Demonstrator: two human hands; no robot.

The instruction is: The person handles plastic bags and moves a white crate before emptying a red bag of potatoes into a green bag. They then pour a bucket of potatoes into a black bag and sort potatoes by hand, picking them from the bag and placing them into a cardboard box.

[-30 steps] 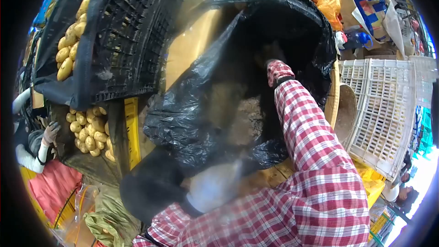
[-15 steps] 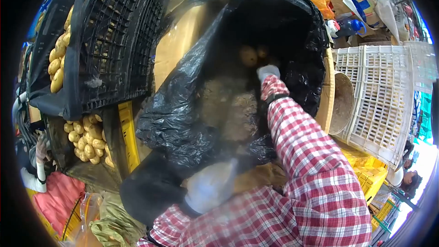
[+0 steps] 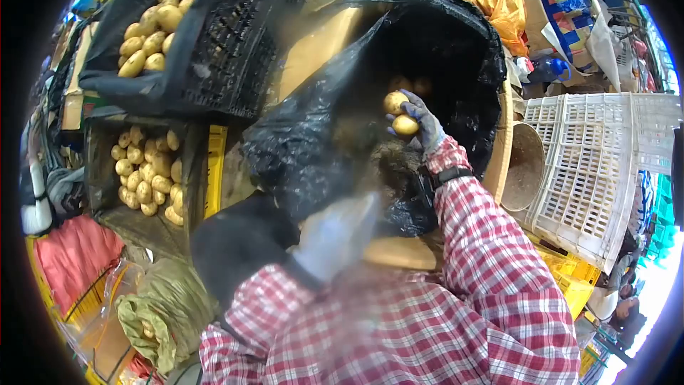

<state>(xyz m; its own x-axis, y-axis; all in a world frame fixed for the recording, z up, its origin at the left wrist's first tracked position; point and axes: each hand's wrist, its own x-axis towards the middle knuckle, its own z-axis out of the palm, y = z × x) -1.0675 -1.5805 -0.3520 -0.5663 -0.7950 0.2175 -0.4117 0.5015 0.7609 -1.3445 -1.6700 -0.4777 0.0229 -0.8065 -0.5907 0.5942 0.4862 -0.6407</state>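
Note:
My right hand [image 3: 425, 122], in a grey-purple glove, grips two potatoes [image 3: 405, 125] above the inside of a carton lined with a black plastic bag [image 3: 470, 50]. Other potatoes [image 3: 422, 86] show dimly deeper in the bag. My left hand [image 3: 333, 237], in a pale glove, is at the near side of the bag, close to my dark-clad knee [image 3: 242, 235]. A smeared patch of the view blurs its fingers, so I cannot make out whether it holds anything.
On the left stand a black crate [image 3: 228, 43] and a lower lined crate [image 3: 192, 192], both with several potatoes. A green sack [image 3: 167, 306] lies nearer. To the right are a bowl-like container [image 3: 524, 167] and a white plastic crate [image 3: 584, 164].
My right hand has come up from deep in the bag and now has two potatoes in it. My left hand stays near the bag's near side. The view has shifted left.

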